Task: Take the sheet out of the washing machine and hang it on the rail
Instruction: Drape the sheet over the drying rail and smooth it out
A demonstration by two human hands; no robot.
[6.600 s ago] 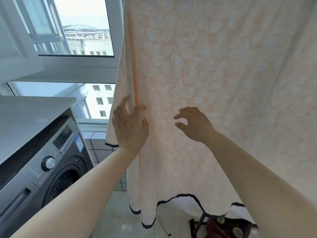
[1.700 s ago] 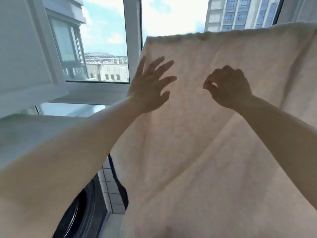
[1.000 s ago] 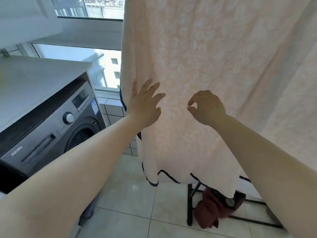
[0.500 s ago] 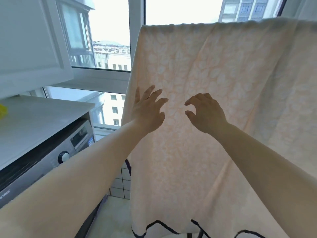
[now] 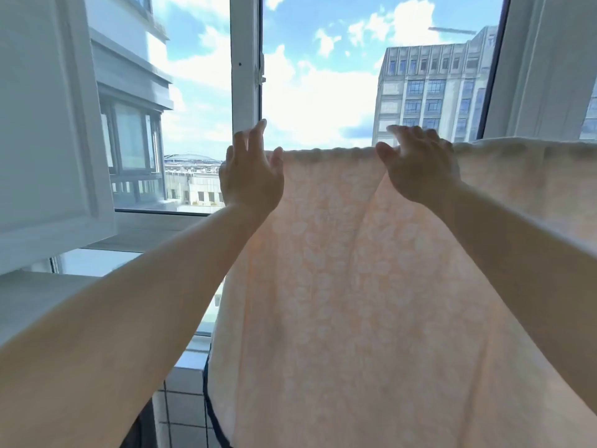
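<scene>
The pale peach sheet [image 5: 355, 286] with a white leaf pattern and a dark trim hangs from its top fold, which runs level across the window. The rail is hidden under that fold. My left hand [image 5: 250, 176] is at the sheet's top left corner, fingers straight and pointing up, thumb against the fabric's edge. My right hand [image 5: 416, 166] lies further right on the fold, its fingers reaching over the top and its thumb spread to the left. The washing machine [image 5: 137, 431] shows only as a dark sliver at the bottom left.
A white cabinet door [image 5: 48, 124] stands close on the left above a grey countertop [image 5: 32, 305]. The white window frame [image 5: 245, 59] rises just behind my left hand. A tiled wall [image 5: 181, 409] lies below the window sill.
Both hands have risen from the middle of the hanging sheet to its top fold. The camera has tilted up, so the floor and most of the washing machine are out of view.
</scene>
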